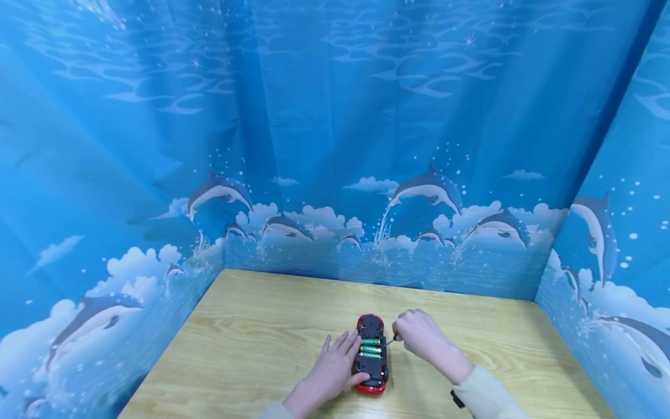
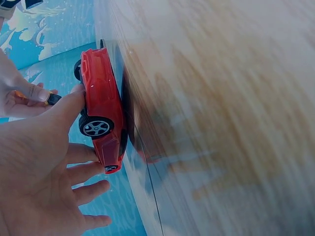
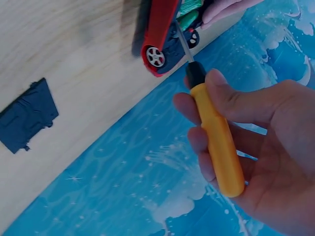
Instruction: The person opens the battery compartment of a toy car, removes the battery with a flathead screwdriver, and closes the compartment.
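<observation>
A red toy car (image 1: pixel 370 366) lies upside down on the table, its dark underside up. Three green batteries (image 1: pixel 370 349) sit side by side in its uncovered compartment. My left hand (image 1: pixel 335 366) rests against the car's left side, fingers straight and spread, thumb (image 2: pixel 74 101) touching the underside by a wheel. From the other side, my right hand (image 1: pixel 416 333) grips a screwdriver (image 3: pixel 219 142) with a yellow handle and black collar. Its metal shaft (image 3: pixel 184 44) reaches into the compartment at the end of a battery (image 3: pixel 188 19).
A dark plastic cover (image 3: pixel 29 115) with small tabs lies on the wooden table (image 1: pixel 262 314) near the car, seen in the right wrist view. Blue dolphin-print curtains (image 1: pixel 335 145) hang around the table's back and sides.
</observation>
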